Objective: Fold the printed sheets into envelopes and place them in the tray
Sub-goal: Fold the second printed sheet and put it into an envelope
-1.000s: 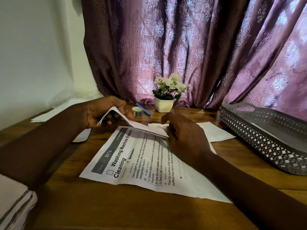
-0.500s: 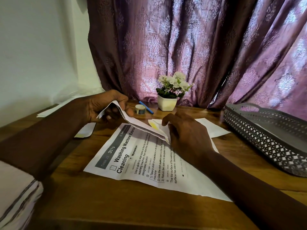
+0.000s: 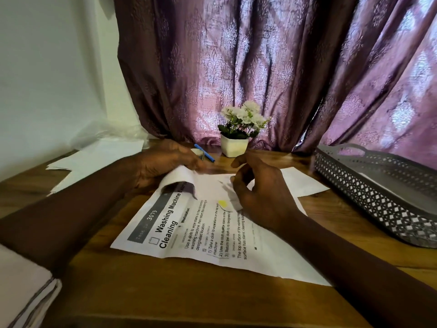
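The printed sheet (image 3: pixel 212 235) lies slantwise on the wooden table (image 3: pixel 165 297) in the middle of the frame, with its far corner turned over toward the print. The left hand (image 3: pixel 165 166), blurred, is just above centre, curled around that rolled-over flap and gripping it. The right hand (image 3: pixel 262 195) sits right of centre with its fingers bent over the sheet beside a yellow patch (image 3: pixel 222 204). Its own back hides whether it pinches paper or only rests there, so I cannot tell. The step in hand looks like an early diagonal fold. To do it well, the flap's edge should line up with the sheet's opposite edge before any crease is set. The right hand should pin the lower layer so it does not skate on the wood, and then a finger should run along the fold from the middle outward. The tray (image 3: pixel 369 195) stands at the right edge, apart from the sheet.
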`<state>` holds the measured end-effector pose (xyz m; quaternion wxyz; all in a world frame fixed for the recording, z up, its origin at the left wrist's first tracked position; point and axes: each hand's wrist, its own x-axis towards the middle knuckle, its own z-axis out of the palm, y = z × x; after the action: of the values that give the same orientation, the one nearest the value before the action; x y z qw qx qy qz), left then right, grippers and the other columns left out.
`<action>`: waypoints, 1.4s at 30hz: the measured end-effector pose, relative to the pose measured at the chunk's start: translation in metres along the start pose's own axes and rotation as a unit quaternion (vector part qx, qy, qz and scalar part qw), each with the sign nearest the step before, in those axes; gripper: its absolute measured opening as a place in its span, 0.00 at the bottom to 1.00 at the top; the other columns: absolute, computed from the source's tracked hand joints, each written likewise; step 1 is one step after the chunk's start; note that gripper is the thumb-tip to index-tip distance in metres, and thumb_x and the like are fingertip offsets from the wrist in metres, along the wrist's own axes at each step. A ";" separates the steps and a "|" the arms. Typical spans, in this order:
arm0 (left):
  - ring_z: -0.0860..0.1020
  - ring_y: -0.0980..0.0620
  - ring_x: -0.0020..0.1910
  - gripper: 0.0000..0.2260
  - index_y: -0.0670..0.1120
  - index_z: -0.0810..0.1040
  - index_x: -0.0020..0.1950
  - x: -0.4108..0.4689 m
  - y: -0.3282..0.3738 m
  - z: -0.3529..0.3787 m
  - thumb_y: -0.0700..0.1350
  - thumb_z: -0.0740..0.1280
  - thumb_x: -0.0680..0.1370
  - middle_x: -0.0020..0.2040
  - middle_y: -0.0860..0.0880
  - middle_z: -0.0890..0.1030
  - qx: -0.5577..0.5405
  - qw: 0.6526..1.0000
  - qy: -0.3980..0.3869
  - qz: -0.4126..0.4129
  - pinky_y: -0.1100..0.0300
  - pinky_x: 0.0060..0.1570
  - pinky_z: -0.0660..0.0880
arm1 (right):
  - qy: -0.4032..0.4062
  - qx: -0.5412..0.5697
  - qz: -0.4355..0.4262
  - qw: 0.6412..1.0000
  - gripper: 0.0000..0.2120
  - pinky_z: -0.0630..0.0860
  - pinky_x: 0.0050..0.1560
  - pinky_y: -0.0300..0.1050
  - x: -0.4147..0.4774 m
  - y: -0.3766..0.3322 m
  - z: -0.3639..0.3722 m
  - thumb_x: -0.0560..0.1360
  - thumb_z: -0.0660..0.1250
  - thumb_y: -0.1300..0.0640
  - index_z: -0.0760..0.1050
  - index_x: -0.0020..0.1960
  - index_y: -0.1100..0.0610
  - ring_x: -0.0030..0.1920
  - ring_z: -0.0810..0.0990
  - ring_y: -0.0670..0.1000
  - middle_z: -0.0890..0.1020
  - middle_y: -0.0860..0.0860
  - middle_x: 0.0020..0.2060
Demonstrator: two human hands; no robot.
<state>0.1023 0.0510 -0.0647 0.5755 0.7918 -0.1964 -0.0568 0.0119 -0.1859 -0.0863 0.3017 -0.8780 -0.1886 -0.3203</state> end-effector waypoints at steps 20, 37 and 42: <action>0.84 0.47 0.56 0.06 0.50 0.89 0.42 -0.005 -0.001 0.007 0.41 0.81 0.67 0.49 0.48 0.88 0.117 0.985 0.120 0.048 0.52 0.66 0.77 | -0.204 -0.026 0.084 0.975 0.15 0.71 0.45 0.26 0.014 0.039 -0.046 0.76 0.67 0.65 0.84 0.57 0.50 0.48 0.78 0.34 0.81 0.37 0.46; 0.78 0.54 0.27 0.09 0.39 0.85 0.37 -0.004 0.057 0.117 0.43 0.78 0.74 0.32 0.46 0.85 0.123 0.989 0.060 -0.061 0.66 0.26 0.72 | -0.109 0.010 0.112 0.988 0.11 0.71 0.45 0.31 0.016 0.062 -0.021 0.79 0.64 0.62 0.83 0.56 0.52 0.50 0.81 0.47 0.85 0.48 0.50; 0.78 0.56 0.24 0.08 0.42 0.80 0.41 -0.008 0.059 0.116 0.36 0.78 0.73 0.28 0.47 0.82 0.068 0.993 0.055 -0.082 0.67 0.21 0.70 | -0.106 0.024 0.106 0.988 0.13 0.79 0.52 0.45 0.018 0.061 -0.018 0.76 0.64 0.64 0.84 0.51 0.51 0.48 0.83 0.50 0.86 0.50 0.47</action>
<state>0.0439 -0.0649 -0.0495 0.5233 0.8447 -0.1022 -0.0471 0.0487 -0.2405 -0.0885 0.3335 -0.9143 -0.1332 -0.1870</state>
